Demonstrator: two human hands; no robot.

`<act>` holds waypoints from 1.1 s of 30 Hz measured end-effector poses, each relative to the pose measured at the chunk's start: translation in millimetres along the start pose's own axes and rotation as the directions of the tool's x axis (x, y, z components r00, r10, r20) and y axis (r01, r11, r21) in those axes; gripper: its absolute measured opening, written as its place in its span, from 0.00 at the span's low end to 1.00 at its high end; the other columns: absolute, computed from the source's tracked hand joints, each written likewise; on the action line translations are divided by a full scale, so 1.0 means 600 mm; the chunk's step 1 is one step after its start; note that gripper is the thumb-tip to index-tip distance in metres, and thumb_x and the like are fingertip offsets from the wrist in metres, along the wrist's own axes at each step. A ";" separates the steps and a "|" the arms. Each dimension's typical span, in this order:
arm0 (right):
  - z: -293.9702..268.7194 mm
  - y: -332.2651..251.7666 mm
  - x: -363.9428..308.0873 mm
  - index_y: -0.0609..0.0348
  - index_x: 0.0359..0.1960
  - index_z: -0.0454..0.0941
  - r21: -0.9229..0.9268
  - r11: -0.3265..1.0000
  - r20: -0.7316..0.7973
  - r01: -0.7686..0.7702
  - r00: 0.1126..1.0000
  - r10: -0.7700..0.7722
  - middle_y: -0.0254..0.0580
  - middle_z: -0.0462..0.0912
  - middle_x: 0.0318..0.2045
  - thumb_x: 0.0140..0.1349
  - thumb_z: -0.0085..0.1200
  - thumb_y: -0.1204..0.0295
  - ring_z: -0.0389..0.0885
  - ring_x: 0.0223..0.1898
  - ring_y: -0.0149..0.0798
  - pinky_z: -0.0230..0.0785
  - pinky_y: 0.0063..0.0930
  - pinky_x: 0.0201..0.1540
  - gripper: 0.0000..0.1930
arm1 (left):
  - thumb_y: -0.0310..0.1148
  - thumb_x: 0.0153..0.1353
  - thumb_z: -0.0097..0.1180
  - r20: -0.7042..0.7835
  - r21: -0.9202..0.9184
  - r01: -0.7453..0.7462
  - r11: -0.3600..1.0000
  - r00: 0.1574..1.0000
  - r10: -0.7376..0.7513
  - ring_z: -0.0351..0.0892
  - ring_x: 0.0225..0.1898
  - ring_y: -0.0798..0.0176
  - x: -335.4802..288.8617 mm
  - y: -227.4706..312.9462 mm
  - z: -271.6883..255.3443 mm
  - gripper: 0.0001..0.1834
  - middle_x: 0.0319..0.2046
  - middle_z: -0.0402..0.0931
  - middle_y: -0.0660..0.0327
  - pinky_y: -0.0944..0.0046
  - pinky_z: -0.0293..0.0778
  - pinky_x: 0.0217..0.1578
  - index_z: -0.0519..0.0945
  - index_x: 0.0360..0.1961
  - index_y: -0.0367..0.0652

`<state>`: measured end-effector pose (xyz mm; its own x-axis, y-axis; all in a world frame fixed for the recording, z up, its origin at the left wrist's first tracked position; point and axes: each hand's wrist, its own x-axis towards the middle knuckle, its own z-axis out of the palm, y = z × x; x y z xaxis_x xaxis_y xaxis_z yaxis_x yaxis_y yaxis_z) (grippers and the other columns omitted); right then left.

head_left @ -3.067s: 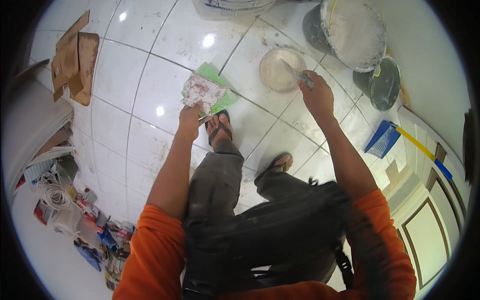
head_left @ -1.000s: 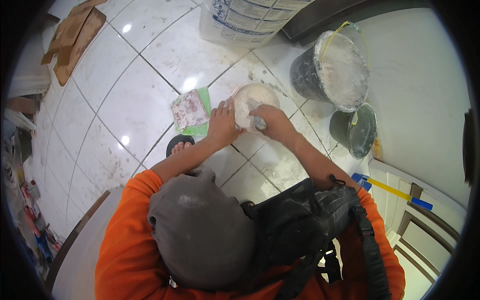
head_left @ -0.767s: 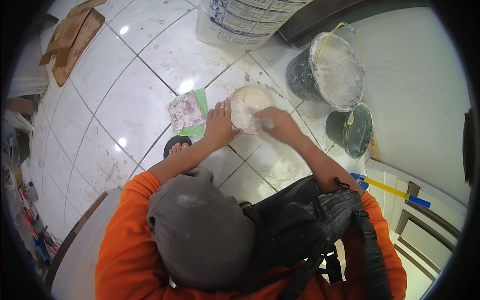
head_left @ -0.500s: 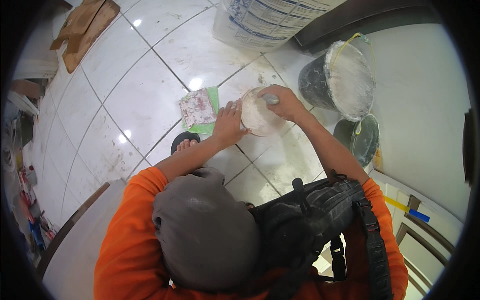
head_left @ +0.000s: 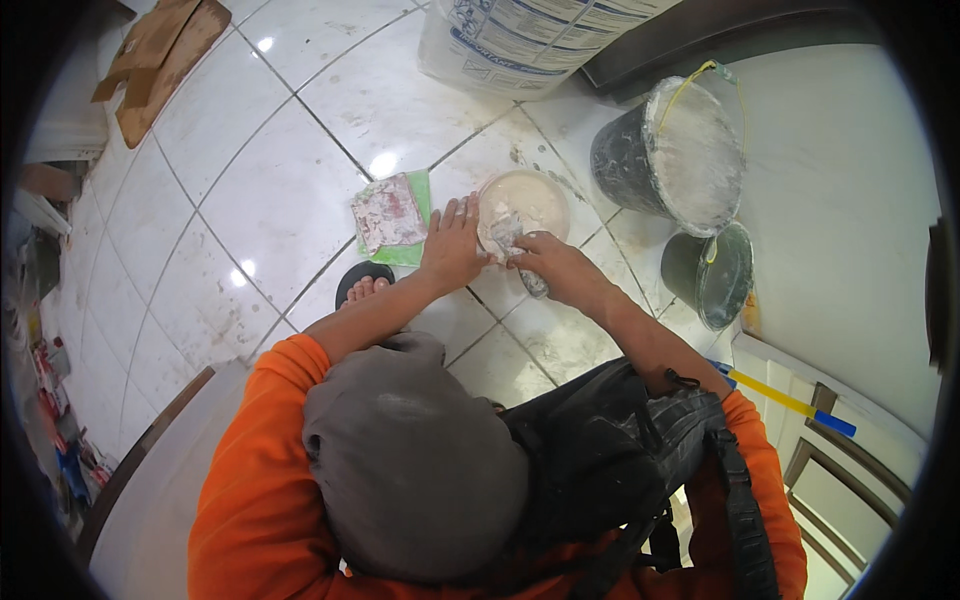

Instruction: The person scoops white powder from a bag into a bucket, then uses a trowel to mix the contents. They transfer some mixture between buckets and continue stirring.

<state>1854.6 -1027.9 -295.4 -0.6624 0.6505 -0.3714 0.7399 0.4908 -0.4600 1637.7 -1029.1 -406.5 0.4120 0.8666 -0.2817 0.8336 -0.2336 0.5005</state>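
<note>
A round tub [head_left: 563, 222] of cream-coloured paste stands on the tiled floor in front of me. My left hand [head_left: 453, 246] lies against its left side, fingers stretched out and slightly apart. My right hand [head_left: 556, 264] is closed around a small trowel [head_left: 533, 284] at the tub's near rim. The trowel's handle tilts toward me, and its smeared blade reaches into the paste. Just left of my left hand, a plaster-stained pinkish square pad [head_left: 388, 214] rests on a green sheet [head_left: 408, 255].
To the right stand a black bucket [head_left: 622, 160] of whitish powder with a yellow handle and a smaller dark bucket [head_left: 735, 275]. A large printed sack [head_left: 500, 50] sits at the back. Cardboard [head_left: 165, 65] lies far left. My sandalled foot [head_left: 365, 287] is near the green sheet.
My right hand has moved from the tub's far right rim to its near side. The trowel has swung round, its handle now pointing toward me. My left hand stays against the tub.
</note>
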 end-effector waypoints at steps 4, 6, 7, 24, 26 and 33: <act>-0.008 0.042 -0.008 0.51 0.51 0.83 0.351 0.926 -0.266 -0.140 0.933 0.241 0.44 0.84 0.53 0.54 0.64 0.82 0.81 0.57 0.48 0.73 0.36 0.60 0.22 | 0.51 0.58 0.69 -0.078 -0.029 -0.058 0.998 0.995 0.056 0.48 0.79 0.43 -0.002 0.009 -0.013 0.59 0.77 0.52 0.44 0.42 0.49 0.75 0.46 0.78 0.33; -0.021 0.067 -0.004 0.55 0.50 0.83 0.560 0.804 -0.344 -0.202 0.826 0.447 0.46 0.86 0.50 0.59 0.63 0.78 0.86 0.50 0.45 0.75 0.34 0.55 0.16 | 0.47 0.57 0.71 -0.123 -0.040 -0.189 0.981 0.975 0.183 0.47 0.78 0.41 0.000 0.002 -0.014 0.58 0.77 0.51 0.41 0.40 0.49 0.74 0.48 0.77 0.31; -0.027 0.070 -0.002 0.56 0.50 0.83 0.626 0.722 -0.287 -0.295 0.773 0.566 0.46 0.86 0.50 0.60 0.63 0.76 0.86 0.49 0.44 0.75 0.33 0.55 0.15 | 0.47 0.57 0.71 -0.109 -0.028 -0.186 0.982 0.977 0.182 0.47 0.78 0.40 -0.001 0.001 -0.012 0.58 0.77 0.51 0.41 0.40 0.49 0.74 0.49 0.77 0.30; 0.024 0.056 0.006 0.55 0.50 0.83 0.527 0.848 -0.518 -0.067 0.765 0.382 0.47 0.85 0.49 0.58 0.63 0.78 0.85 0.51 0.49 0.74 0.35 0.57 0.17 | 0.42 0.64 0.61 0.084 -0.397 0.299 0.868 0.953 -0.291 0.81 0.50 0.37 0.015 0.033 -0.001 0.45 0.46 0.80 0.38 0.43 0.76 0.50 0.56 0.76 0.33; 0.015 0.059 0.011 0.54 0.50 0.83 0.481 0.876 -0.473 -0.048 0.827 0.305 0.47 0.86 0.48 0.60 0.62 0.78 0.85 0.51 0.49 0.74 0.35 0.57 0.16 | 0.40 0.65 0.58 0.041 -0.373 0.256 0.892 0.965 -0.260 0.82 0.47 0.36 0.023 0.020 0.016 0.41 0.44 0.81 0.38 0.42 0.77 0.49 0.59 0.75 0.36; -0.042 0.049 0.028 0.53 0.49 0.84 0.516 0.841 -0.330 -0.159 0.870 0.367 0.43 0.87 0.49 0.58 0.62 0.75 0.84 0.53 0.46 0.74 0.34 0.58 0.16 | 0.38 0.66 0.55 -0.001 -0.297 0.058 0.953 0.998 -0.061 0.82 0.48 0.36 0.106 -0.059 -0.059 0.36 0.42 0.82 0.41 0.41 0.77 0.51 0.62 0.73 0.39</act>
<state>1868.4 -987.8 -294.9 -0.2661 0.9373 -0.2253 0.6674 0.0105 -0.7447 1621.3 -950.2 -413.4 0.3601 0.8797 -0.3105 0.7091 -0.0418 0.7039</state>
